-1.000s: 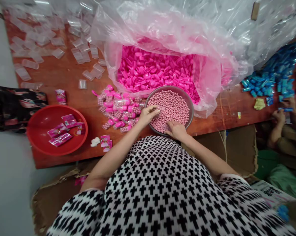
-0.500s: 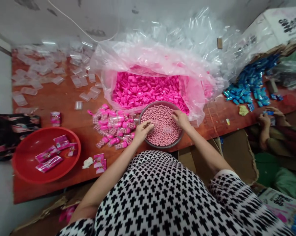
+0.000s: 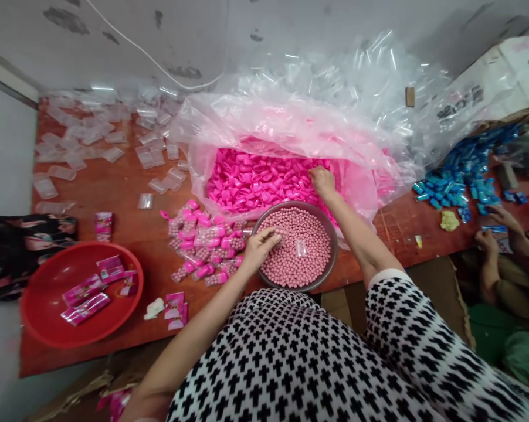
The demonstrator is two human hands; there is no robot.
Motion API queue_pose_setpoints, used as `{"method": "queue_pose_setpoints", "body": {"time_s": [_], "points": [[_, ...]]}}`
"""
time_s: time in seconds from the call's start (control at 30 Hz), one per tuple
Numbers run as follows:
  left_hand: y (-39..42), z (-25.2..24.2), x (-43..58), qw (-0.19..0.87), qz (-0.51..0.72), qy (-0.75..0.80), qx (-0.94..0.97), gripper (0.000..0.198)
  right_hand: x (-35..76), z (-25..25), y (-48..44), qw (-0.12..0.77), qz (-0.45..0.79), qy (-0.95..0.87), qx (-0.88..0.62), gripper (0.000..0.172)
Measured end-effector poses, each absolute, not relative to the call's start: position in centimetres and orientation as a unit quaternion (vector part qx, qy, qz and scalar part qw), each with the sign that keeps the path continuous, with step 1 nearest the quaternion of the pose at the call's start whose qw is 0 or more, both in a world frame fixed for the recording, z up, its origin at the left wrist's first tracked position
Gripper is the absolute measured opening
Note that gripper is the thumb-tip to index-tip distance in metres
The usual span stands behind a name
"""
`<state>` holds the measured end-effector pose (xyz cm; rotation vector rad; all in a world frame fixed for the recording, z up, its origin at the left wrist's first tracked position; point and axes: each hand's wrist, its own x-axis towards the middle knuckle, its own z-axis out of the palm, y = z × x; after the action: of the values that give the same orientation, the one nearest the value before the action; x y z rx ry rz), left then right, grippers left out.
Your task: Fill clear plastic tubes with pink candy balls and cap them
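Note:
Over the left part of a grey bowl [image 3: 333, 258] of pink beads [image 3: 286, 252], my left hand [image 3: 262, 246] is closed in a pinch on a small clear piece that is hard to make out. A small clear container [image 3: 301, 248] lies on the beads. My right hand [image 3: 322, 180] is at the right side of the heap of bright pink caps [image 3: 255, 181] in the open plastic bag [image 3: 286, 126]. Its fingers are bent together at the caps, and what they hold, if anything, is too small to tell. Filled bead containers with pink caps [image 3: 207, 243] lie left of the bowl.
A red basin [image 3: 36, 299] with pink packets stands at the left on the red-brown table [image 3: 128, 217]. Clear containers [image 3: 84, 132] lie behind it. At the right are blue pieces [image 3: 444, 184] and another person's hands [image 3: 497, 234]. Cartons stand below the table edge.
My right hand has moved from the beads up and away to the pink caps. My left hand stays over the bowl's left part. The whole view has shifted slightly.

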<state>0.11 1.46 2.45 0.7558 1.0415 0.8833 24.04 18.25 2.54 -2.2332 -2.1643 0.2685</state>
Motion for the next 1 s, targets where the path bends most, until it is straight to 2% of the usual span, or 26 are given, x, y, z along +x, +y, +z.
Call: {"method": "queue_pose_setpoints", "body": {"time_s": [0.4, 0.6, 0.73, 0.8, 0.87, 0.93, 1.0], "points": [[2.3, 1.6, -0.1, 0.712, 0.404, 0.475, 0.322, 0.049, 21.9, 1.3, 20.9, -0.05, -0.015, -0.695, -0.718, 0.039], [2.5, 1.5, 0.2, 0.71, 0.407, 0.483, 0.314, 0.05, 21.0, 2.0, 22.5, -0.094, -0.001, -0.714, -0.694, 0.039], [2.8, 1.8, -0.1, 0.701, 0.417, 0.486, 0.313, 0.051, 21.5, 3.3, 21.8, -0.093, 0.034, -0.668, -0.738, 0.034], [3.0, 2.1, -0.2, 0.699, 0.429, 0.477, 0.316, 0.05, 22.3, 4.1, 20.7, -0.054, 0.057, -0.65, -0.756, 0.036], [3.3, 2.4, -0.2, 0.694, 0.439, 0.471, 0.324, 0.049, 23.3, 4.9, 19.2, 0.026, 0.11, -0.656, -0.746, 0.045], [3.5, 2.7, 0.1, 0.686, 0.444, 0.469, 0.337, 0.049, 24.1, 5.6, 17.4, 0.132, 0.223, -0.643, -0.72, 0.056], [3.8, 3.0, 0.5, 0.678, 0.445, 0.463, 0.357, 0.048, 24.4, 6.3, 15.3, 0.233, 0.361, -0.595, -0.679, 0.058]]}}
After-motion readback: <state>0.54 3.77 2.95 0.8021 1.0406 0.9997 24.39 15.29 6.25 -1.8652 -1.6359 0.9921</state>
